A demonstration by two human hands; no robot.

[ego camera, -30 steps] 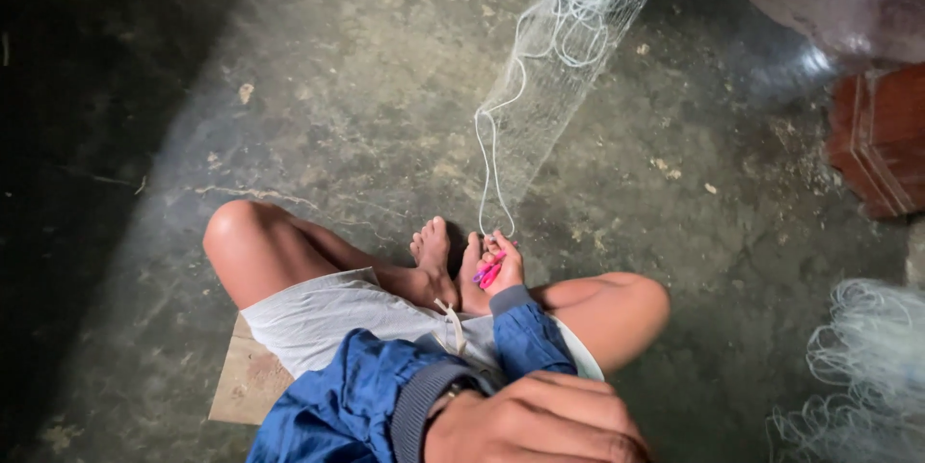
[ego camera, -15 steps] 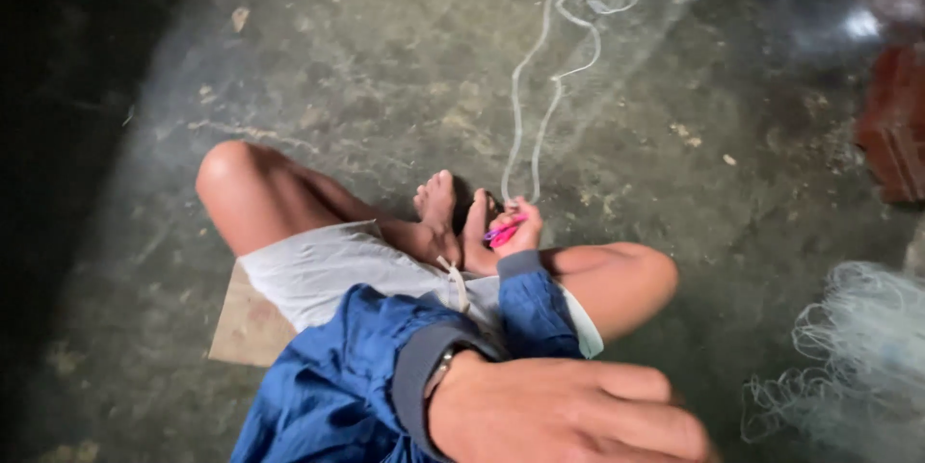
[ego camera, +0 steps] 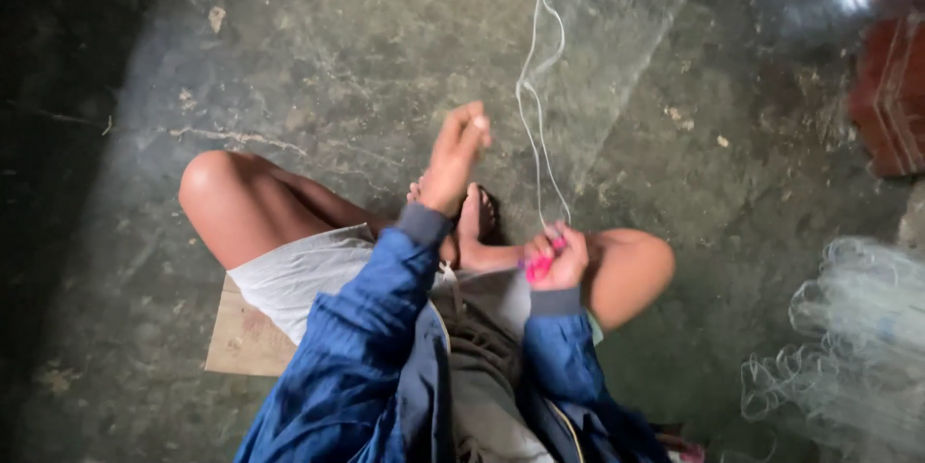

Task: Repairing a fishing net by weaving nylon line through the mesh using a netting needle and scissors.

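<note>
From my feed I see the right hand [ego camera: 556, 259] closed around a small pink tool [ego camera: 540, 265], pinching the pale cord [ego camera: 536, 126] that rises from it to the fine net [ego camera: 617, 49] stretched over the floor [ego camera: 318, 49]. The left hand [ego camera: 456, 157] is raised forward above the bare feet [ego camera: 475, 222], fingers held straight and pressed together, holding nothing I can make out (it is a little blurred). The person sits cross-legged on a cardboard piece [ego camera: 241, 343]; more bunched net [ego camera: 848, 328] lies at the right.
</note>
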